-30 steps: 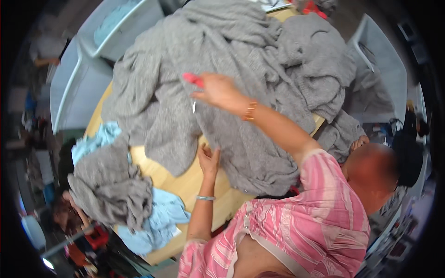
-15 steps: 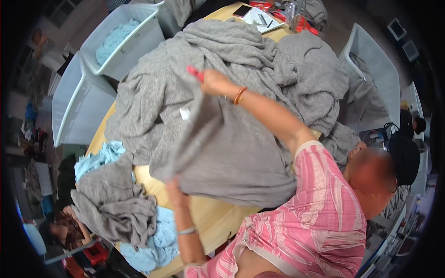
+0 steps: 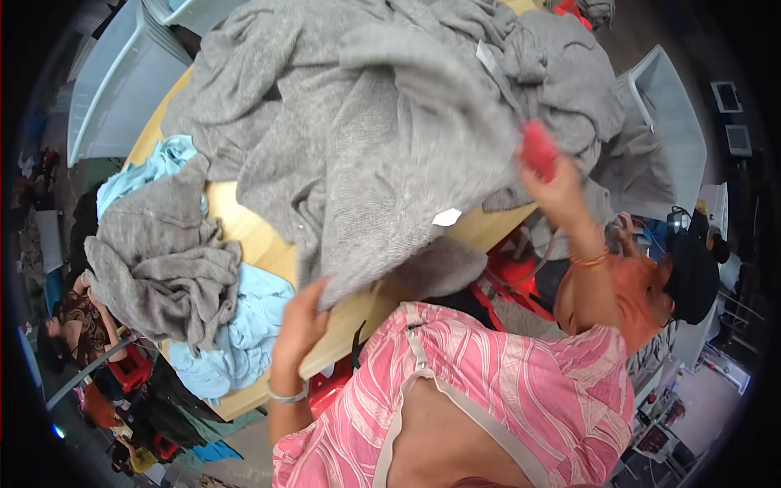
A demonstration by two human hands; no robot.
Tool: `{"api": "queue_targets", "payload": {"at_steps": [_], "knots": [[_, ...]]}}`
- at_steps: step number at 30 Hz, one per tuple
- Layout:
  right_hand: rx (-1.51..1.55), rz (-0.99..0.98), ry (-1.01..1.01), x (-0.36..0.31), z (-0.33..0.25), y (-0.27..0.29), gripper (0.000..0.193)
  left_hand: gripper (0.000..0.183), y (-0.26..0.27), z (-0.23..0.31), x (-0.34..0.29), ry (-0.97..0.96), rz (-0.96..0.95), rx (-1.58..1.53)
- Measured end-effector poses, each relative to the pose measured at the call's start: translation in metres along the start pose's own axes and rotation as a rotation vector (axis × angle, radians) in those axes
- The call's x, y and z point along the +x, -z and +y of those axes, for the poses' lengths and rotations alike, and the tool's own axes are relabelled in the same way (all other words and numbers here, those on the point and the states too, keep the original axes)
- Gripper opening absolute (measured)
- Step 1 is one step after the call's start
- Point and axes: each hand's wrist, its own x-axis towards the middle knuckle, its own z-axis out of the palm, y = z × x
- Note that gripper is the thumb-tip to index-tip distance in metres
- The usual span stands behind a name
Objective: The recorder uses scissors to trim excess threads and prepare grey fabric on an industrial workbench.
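A grey knit garment point(image 3: 358, 171) is spread at a slant over the table's near edge, its upper part blurred by motion. My left hand point(image 3: 301, 329) is closed on its lower left edge. My right hand point(image 3: 557, 191) is raised at the garment's right side, closed around a small pink-red object point(image 3: 538, 150) whose kind is too blurred to tell. The garment's edge reaches the right fingers, but I cannot tell whether they pinch it too. A white tag point(image 3: 447, 217) lies on the fabric.
Behind is a large heap of grey knitwear point(image 3: 244, 57) on the wooden table point(image 3: 244, 211). At left, a crumpled grey garment point(image 3: 163, 260) lies on light blue cloth point(image 3: 236, 350). Pale bins point(image 3: 122, 89) stand at far left and right. A co-worker in orange point(image 3: 626, 285) is close on the right.
My right hand has swung right and toward me with the pink-red object, and the garment has shifted. The left hand keeps its hold on the fabric. The whole view has tilted nearer to me.
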Motion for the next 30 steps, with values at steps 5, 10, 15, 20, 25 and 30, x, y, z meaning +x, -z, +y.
{"api": "queue_targets", "payload": {"at_steps": [5, 10, 15, 20, 25, 30], "knots": [[-0.667, -0.025, -0.165, -0.061, 0.118, -0.048, 0.022, 0.048, -0.085, -0.038, 0.013, -0.12, -0.356, 0.055], [-0.564, -0.062, -0.066, -0.055, 0.086, -0.051, 0.026, 0.04, -0.128, 0.004, 0.113, -0.144, 0.149, -0.447], [-0.768, -0.303, 0.036, -0.053, 0.047, -0.052, 0.027, 0.039, -0.149, 0.016, 0.234, -0.178, 0.527, -0.247], [-0.678, -0.456, -0.04, -0.037, 0.02, -0.05, 0.03, 0.02, -0.151, -0.018, 0.28, 0.13, 0.348, -0.652], [-0.141, -0.412, 0.066, 0.027, 0.034, -0.092, 0.03, 0.049, -0.171, -0.013, 0.28, -0.109, 0.312, -0.611], [-0.263, -0.501, 0.273, 0.12, 0.051, -0.182, 0.035, 0.026, -0.169, -0.032, 0.274, -0.062, 0.218, -0.622]]}}
